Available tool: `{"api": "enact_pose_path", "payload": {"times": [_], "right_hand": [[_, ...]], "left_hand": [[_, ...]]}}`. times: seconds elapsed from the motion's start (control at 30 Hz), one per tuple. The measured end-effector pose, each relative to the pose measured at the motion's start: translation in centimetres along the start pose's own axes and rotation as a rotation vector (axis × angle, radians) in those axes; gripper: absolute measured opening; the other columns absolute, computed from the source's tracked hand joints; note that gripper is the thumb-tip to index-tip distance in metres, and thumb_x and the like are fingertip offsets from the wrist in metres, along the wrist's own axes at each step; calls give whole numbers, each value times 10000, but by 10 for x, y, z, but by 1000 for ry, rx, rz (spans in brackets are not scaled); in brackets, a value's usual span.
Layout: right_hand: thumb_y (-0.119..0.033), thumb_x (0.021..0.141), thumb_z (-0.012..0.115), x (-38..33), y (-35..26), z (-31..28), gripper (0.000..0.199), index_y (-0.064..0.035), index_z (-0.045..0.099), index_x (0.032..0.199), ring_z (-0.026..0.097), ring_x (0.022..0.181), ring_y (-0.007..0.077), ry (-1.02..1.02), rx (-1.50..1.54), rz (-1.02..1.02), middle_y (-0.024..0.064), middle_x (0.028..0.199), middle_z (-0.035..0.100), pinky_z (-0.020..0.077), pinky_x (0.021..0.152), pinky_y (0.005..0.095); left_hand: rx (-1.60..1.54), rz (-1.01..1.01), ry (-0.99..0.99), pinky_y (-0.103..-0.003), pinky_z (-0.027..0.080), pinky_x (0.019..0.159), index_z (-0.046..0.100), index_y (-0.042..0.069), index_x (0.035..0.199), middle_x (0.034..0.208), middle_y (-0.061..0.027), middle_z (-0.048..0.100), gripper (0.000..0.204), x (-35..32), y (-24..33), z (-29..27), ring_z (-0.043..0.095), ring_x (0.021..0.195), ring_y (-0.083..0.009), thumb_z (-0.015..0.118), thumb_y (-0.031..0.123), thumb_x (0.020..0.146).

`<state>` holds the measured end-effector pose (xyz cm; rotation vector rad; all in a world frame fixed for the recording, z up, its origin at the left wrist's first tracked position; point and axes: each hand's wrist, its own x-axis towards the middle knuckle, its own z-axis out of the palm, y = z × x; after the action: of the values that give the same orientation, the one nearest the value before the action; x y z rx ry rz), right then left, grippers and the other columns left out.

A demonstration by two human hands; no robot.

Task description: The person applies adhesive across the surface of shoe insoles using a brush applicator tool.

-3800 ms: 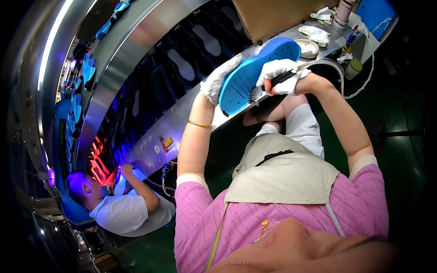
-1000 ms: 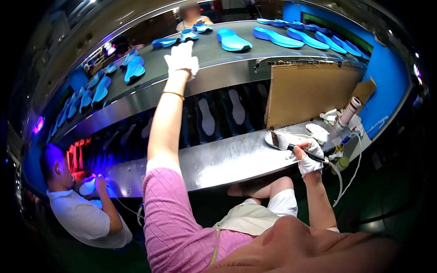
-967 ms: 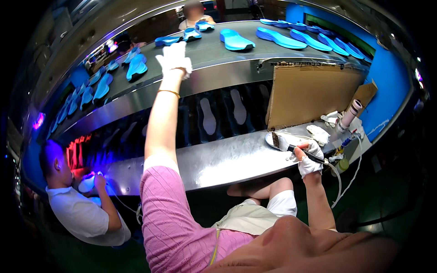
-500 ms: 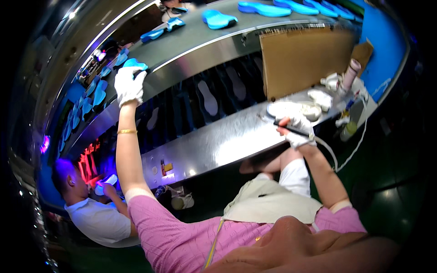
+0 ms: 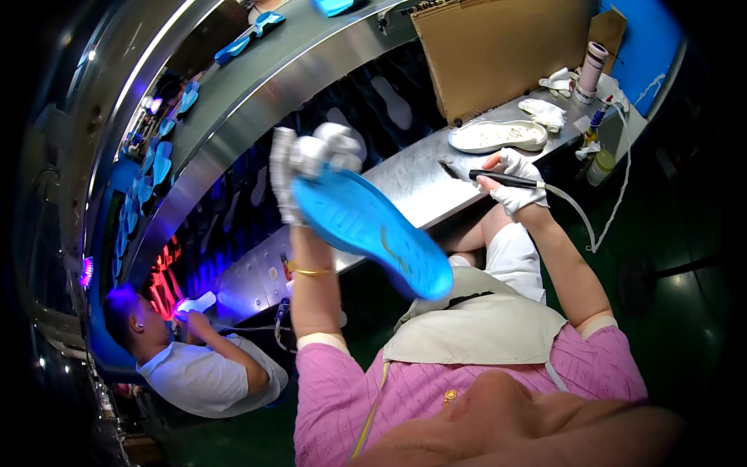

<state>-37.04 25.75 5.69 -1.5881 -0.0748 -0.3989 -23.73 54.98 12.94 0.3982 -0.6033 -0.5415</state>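
Blue foam insole gripped by gloved left hand; right hand clasps slim black brush

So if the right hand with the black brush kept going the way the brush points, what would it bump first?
The right hand aims its black brush left along the metal bench. Nothing seems to lie just ahead of the tip, so it would probably cross bare metal first. Farther left is the blue sole, though depth is hard to judge.
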Motion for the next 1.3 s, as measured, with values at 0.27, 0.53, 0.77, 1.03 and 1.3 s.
{"api": "enact_pose_path", "payload": {"times": [0.27, 0.53, 0.77, 1.03, 1.3], "right_hand": [[-27, 847, 687, -9, -13, 1, 166, -67, 570, 957, 554, 769, 70, -6, 252, 72, 4, 847, 598, 435, 701, 206], [-7, 825, 702, 13, -19, 38, 191, -44, 573, 962, 590, 720, 78, -72, 46, -91, 31, 807, 631, 492, 669, 238], [52, 843, 656, 3, -23, 54, 158, -29, 596, 964, 628, 773, 77, -109, -117, -327, 49, 855, 656, 519, 714, 235], [27, 794, 693, -5, -22, 44, 149, -34, 622, 910, 639, 754, 93, -85, -213, -347, 46, 836, 656, 520, 696, 234], [10, 727, 722, -20, -14, 44, 207, -67, 642, 902, 640, 706, 215, -151, -279, -403, 94, 823, 641, 520, 670, 281]], "left_hand": [[559, -391, 133, -676, 282, 1090, 342, 111, 1478, 1512, -239, 322, 1020, -70, -138, -33, 358, 1329, -527, 356, 861, 786], [-147, -69, 514, -426, 527, 954, 509, 106, 1314, 1222, -136, 601, 798, -56, -161, -13, 607, 1090, -275, 439, 758, 860], [-169, -79, 524, -399, 439, 1057, 464, 63, 1370, 1316, -145, 537, 804, -44, -183, -17, 545, 1183, -258, 376, 718, 911], [-28, -143, 507, -451, 471, 1019, 423, 82, 1404, 1333, -154, 536, 844, -41, -168, -23, 556, 1176, -303, 448, 738, 873], [8, -189, 524, -500, 462, 1026, 415, 52, 1415, 1357, -208, 522, 925, -40, -155, -30, 560, 1185, -358, 442, 777, 841]]}}
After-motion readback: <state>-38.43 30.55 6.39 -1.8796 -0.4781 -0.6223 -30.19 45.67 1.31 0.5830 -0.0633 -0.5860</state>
